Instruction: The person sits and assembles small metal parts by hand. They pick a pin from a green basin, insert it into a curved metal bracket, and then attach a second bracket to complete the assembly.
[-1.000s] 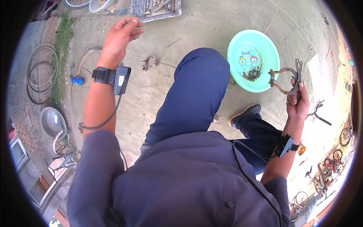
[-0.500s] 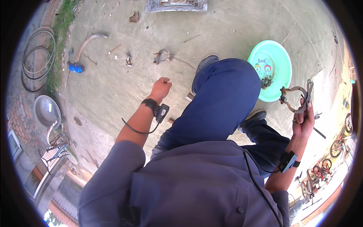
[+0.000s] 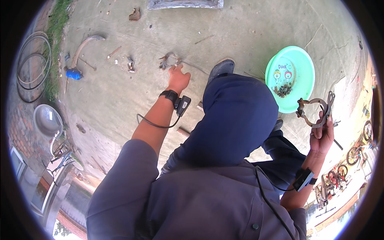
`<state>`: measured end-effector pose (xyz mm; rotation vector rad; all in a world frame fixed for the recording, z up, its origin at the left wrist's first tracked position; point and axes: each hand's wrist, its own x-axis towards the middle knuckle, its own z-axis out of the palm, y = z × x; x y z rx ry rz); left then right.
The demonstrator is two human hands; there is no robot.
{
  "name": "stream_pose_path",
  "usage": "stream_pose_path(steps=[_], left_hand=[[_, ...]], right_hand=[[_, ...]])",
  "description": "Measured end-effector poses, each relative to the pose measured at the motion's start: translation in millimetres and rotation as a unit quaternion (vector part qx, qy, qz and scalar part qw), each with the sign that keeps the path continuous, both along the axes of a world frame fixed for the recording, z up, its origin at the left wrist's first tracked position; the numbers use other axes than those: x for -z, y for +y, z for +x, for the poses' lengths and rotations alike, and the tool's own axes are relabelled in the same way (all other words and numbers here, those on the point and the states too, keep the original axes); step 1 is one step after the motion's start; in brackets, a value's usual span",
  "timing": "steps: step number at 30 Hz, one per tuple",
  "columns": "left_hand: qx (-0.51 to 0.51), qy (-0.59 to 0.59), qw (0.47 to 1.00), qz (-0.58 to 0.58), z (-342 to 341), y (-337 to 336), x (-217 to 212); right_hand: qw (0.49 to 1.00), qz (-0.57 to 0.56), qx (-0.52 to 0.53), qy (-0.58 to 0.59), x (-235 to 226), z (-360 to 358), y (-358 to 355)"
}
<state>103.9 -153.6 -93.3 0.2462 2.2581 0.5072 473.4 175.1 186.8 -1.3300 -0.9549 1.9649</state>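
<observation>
My right hand (image 3: 322, 135) is raised at the right and closed around a rusty metal ring clamp (image 3: 304, 116). The clamp has a round band with jutting lugs on its left and a longer looped end pointing up. Out ahead, my left hand (image 3: 179, 80) reaches low over the concrete, thumb and fingers apart. Just beyond its fingertips lies a similar ring clamp (image 3: 163, 63) on the ground; whether the fingers touch it I cannot tell. Near my right hand stands a mint-green plastic basin (image 3: 309, 74) with small metal parts (image 3: 284, 90) heaped in it.
A metal tray (image 3: 185, 4) sits at the far edge. Left of the clamp are a small metal part (image 3: 131, 65), a blue object (image 3: 73, 73) and a curved strip (image 3: 82, 49). Tires (image 3: 34, 64) and a grey bowl (image 3: 48, 120) lie far left; bicycles (image 3: 338, 175) stand far right.
My left hand has moved forward toward the clamp on the ground, and its fingers have spread. The right hand still holds its clamp. The view has shifted slightly, showing more of the basin's contents.
</observation>
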Motion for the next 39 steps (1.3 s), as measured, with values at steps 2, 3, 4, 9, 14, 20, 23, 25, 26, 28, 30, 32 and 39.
stream_pose_path(steps=[2,3,4,9,14,20,23,25,26,28,30,32,39], left_hand=[[-0.002,0.006,1.0,-0.018,-6,4,5],[-0.006,0.006,1.0,-0.023,-8,5,8],[-0.01,0.006,0.999,-0.03,-10,6,11],[-0.018,-0.024,0.999,-0.016,-19,7,32],[-0.031,-0.051,0.998,0.006,-27,3,60],[-0.076,-0.016,0.995,0.056,-30,0,72],[-0.078,-0.005,0.995,0.054,-29,5,62],[-0.037,0.028,0.997,0.057,-24,12,51],[-0.013,0.043,0.998,0.051,-20,18,45],[0.011,0.036,0.997,0.069,-12,31,31],[0.066,0.04,0.993,0.088,-6,49,19],[0.139,0.042,0.983,0.11,1,69,11],[0.405,0.051,0.904,0.13,-10,145,-4]], right_hand=[[1.0,-0.007,-0.003,0.006,2,-4,3],[1.0,-0.001,-0.006,-0.001,3,-5,5],[1.0,-0.003,-0.009,-0.001,3,-7,7],[1.0,-0.001,-0.012,-0.012,7,-12,13],[1.0,-0.011,-0.015,-0.006,9,-12,17],[1.0,-0.006,-0.012,-0.026,13,-8,19],[1.0,-0.008,-0.014,-0.025,15,-6,19],[1.0,-0.011,-0.017,-0.015,18,-6,18],[1.0,-0.012,-0.018,-0.01,19,-6,18],[1.0,-0.011,-0.009,-0.011,22,-5,17],[1.0,-0.01,-0.006,-0.002,24,-4,16],[1.0,-0.01,0.0,-0.015,25,-2,15],[0.999,-0.005,0.018,-0.034,24,10,12]])
